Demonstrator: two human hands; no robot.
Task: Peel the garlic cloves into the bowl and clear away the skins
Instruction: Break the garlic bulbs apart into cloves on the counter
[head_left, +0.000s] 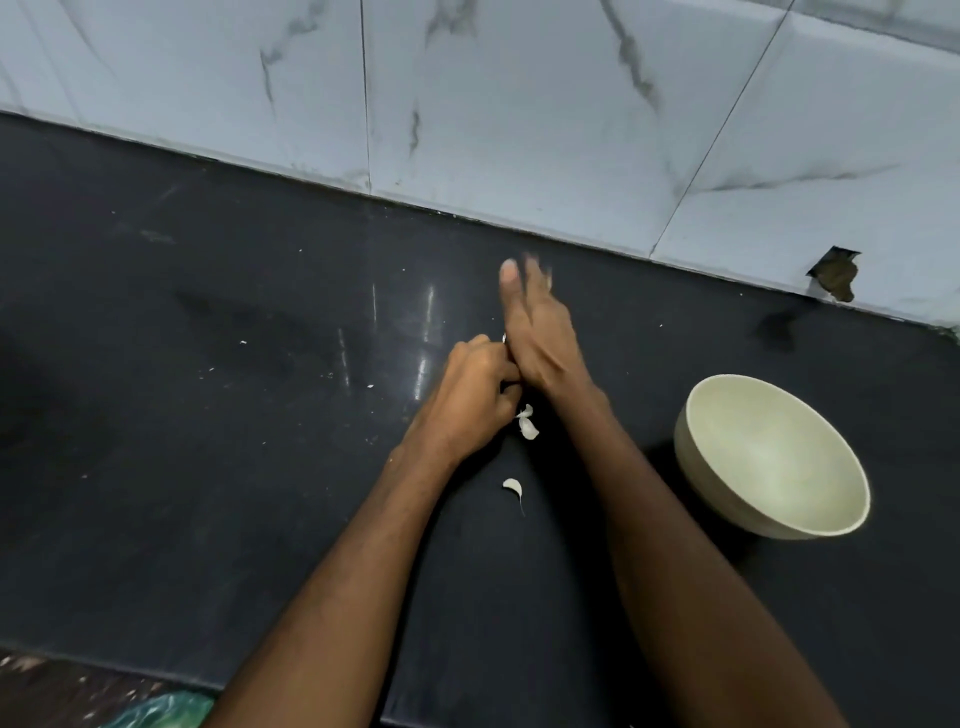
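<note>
A dark counter (208, 364) runs along a marble-tiled wall (519, 104), where the left hand (470, 397) curls around something small I cannot make out, the right hand (540, 332) presses flat with straight fingers beside it, garlic cloves (527, 426) lie just below, and the empty bowl (769, 457) sits to the right.

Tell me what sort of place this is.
Most likely a home kitchen: a dark stone countertop against a marble-look tiled wall, with a pale bowl and garlic cloves lying out.
</note>
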